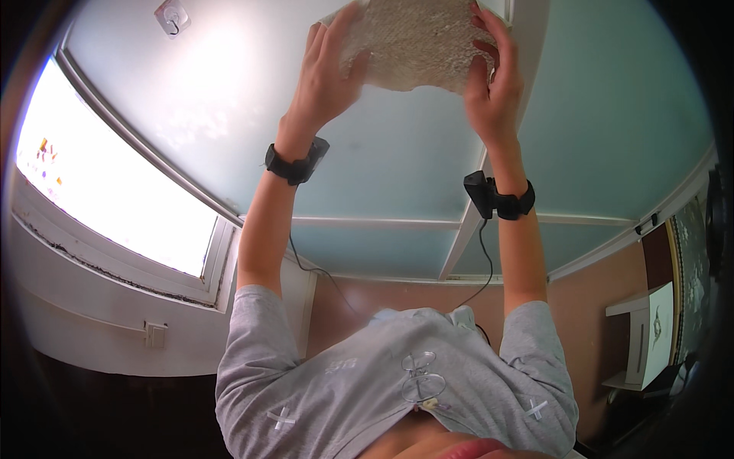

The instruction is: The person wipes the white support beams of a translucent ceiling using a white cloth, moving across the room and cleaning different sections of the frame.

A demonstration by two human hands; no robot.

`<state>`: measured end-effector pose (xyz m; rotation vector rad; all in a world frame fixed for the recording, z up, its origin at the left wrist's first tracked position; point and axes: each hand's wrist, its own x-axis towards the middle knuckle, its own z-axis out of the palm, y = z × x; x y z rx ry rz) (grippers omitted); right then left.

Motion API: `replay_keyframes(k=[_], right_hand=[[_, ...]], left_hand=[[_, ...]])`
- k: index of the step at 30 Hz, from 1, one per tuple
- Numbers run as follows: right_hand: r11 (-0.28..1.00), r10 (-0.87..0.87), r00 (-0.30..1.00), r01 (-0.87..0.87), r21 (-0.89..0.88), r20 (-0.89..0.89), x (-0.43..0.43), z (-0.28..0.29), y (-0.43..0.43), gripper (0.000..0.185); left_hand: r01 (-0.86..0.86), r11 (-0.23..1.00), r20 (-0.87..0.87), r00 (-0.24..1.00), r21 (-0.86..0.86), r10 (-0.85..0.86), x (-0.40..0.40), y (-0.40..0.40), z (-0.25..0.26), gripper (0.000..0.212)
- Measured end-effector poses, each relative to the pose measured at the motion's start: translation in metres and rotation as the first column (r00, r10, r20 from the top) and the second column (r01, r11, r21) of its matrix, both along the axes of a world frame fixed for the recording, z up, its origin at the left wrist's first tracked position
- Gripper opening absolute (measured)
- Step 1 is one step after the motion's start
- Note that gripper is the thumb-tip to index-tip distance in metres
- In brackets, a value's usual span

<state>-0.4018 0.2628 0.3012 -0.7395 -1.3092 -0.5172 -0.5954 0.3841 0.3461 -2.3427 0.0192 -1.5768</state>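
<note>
A beige, rough-piled cloth (421,46) stretches between my two raised hands at the top of the view. Its upper part runs out of the picture. My left hand (330,72) grips the left side, with the thumb on the near face and the fingers along the edge. On the opposite side, my right hand (496,86) holds the cloth with curled fingers, some partly hidden. Behind the cloth is a pale blue-green panel (390,155) with white frame strips; whether the cloth touches it I cannot tell. Black wrist-worn devices (296,162) with cables sit on both wrists.
A bright window (114,178) is at the left, above a wall switch (155,335). A clear-backed hook (172,18) is fixed to the panel at upper left. At the right are a white cabinet-like piece (645,338) and a thin hanging cable (487,252).
</note>
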Motion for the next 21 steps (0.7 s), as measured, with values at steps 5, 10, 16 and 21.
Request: replay_keyframes(k=[5,10,16,21], right_hand=[[0.998,0.039,0.999,-0.038,-0.049,0.010,0.001,0.002,-0.006,0.045],[0.986,-0.138,0.975,0.151,-0.066,0.172,0.009,0.000,-0.011,0.052],[0.905,-0.373,0.878,0.415,-0.091,0.299,0.004,-0.003,-0.021,0.083],[0.872,-0.356,0.886,0.429,-0.237,0.296,-0.005,0.010,-0.032,0.093]], left_hand=[[-0.035,0.999,-0.069,0.997,-0.010,0.034,-0.004,0.002,-0.001,0.081],[0.038,0.999,-0.156,0.987,-0.007,-0.038,-0.011,-0.006,0.004,0.087],[-0.028,0.998,-0.215,0.976,-0.049,0.016,-0.019,-0.013,0.010,0.084],[0.020,1.000,-0.208,0.978,-0.022,-0.024,-0.024,-0.007,0.018,0.078]])
